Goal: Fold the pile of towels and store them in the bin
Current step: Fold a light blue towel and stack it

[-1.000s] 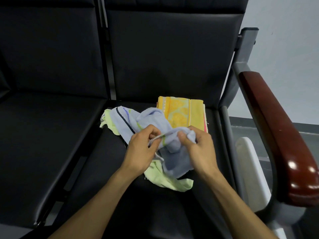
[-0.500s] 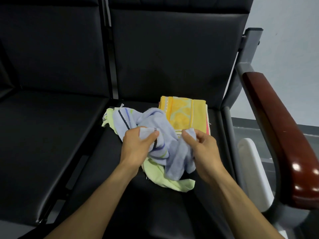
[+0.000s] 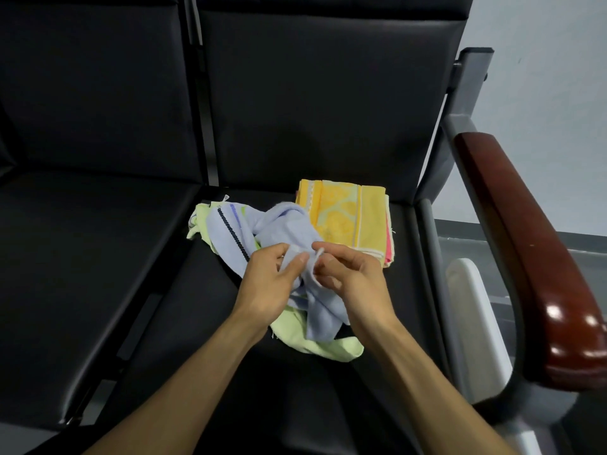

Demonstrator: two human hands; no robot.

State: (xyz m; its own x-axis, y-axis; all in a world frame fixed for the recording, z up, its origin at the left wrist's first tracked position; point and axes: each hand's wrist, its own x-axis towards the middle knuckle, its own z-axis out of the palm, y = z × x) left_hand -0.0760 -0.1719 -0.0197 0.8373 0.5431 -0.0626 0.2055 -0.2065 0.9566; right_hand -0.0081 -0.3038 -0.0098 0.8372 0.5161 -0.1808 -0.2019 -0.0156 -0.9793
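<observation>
Head view looks down onto a black padded seat (image 3: pixel 184 290) in a row of joined chairs. Near the middle of the seat the left hand (image 3: pixel 266 284) and the right hand (image 3: pixel 351 280) meet close together, both pinching the same crumpled pale blue towel (image 3: pixel 285 229). The left thumb and fingers are curled round a bunched fold of it; the right hand nips an edge of the cloth between thumb and forefinger just beside the left fingertips. The blue towel has a dark braided stripe along one side and hangs down from the hands in loose folds. Under it lies a light green towel (image 3: pixel 315 344), flat on the seat, showing at the left rear and at the front right. Behind the hands, toward the backrest, sits a folded yellow towel (image 3: pixel 348 218) on top of a small neat stack, with a pink edge showing at its right side. At the right of the seat runs a glossy reddish-brown armrest (image 3: pixel 525 244) on a grey metal frame, and below it a white object (image 3: pixel 476 323), possibly the bin, only partly visible.
</observation>
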